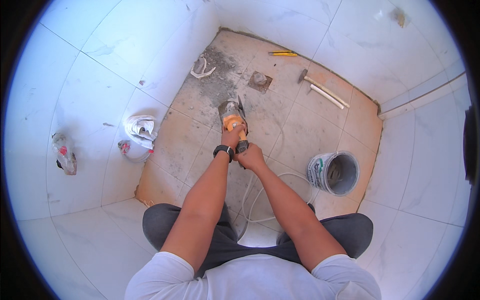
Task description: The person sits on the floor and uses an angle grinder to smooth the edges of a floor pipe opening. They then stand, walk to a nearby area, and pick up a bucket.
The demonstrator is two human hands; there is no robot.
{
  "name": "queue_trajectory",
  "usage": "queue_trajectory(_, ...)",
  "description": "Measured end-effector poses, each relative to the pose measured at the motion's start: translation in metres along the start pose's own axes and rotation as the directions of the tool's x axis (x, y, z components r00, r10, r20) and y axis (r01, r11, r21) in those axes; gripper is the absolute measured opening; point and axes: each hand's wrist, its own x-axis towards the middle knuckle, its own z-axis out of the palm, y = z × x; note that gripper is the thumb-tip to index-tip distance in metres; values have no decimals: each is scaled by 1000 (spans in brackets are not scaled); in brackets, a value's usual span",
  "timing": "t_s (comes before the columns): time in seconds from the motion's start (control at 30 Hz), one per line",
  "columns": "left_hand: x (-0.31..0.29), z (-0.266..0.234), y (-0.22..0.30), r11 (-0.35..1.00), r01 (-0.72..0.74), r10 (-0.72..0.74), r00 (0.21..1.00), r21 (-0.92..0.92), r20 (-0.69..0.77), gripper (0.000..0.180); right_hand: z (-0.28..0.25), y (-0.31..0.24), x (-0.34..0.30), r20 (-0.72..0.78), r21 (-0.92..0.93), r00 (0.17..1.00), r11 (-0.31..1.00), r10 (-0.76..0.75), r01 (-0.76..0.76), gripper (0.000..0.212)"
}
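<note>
Both my hands are closed round an orange angle grinder (233,121) with a grey metal head and a disc at its far end. My left hand (233,136), a black watch on its wrist, wraps the front of the orange body. Just behind it, my right hand (251,157) grips the dark rear end. The grinder's head is over the tiled floor (200,131), close to grey dust and rubble (216,75); whether the disc touches the tile I cannot tell. Ahead of it is a square cut-out (260,81) with a lump inside.
A hammer (327,89) and a white rod (327,97) lie at right, with a yellow utility knife (283,53) farther back. A bucket (334,173) stands at right near the pale cable (275,176). Coiled white hose (141,131) and a plastic bag (65,152) are on the left wall.
</note>
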Motion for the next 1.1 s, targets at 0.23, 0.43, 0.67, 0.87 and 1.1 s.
queue_trajectory(0.23,-21,-22,6,973,208,-208,978,-102,12,44,10,2,-10,80,27,996,999,-34,32,52)
queue_trajectory(0.43,-35,-31,8,970,205,-219,970,-133,-103,46,27,13,-3,124,-58,990,996,-67,74,54)
queue_trajectory(0.67,-46,-28,5,962,219,-244,957,-163,-158,49,23,22,-1,188,-81,981,994,-54,71,54)
queue_trajectory(0.87,-43,-36,-1,960,204,-239,954,-190,-184,48,26,17,-3,210,-90,976,993,-61,81,54)
queue_trajectory(1.1,-27,-30,-7,942,230,-253,965,-246,-67,46,24,13,1,174,-128,984,991,-23,46,52)
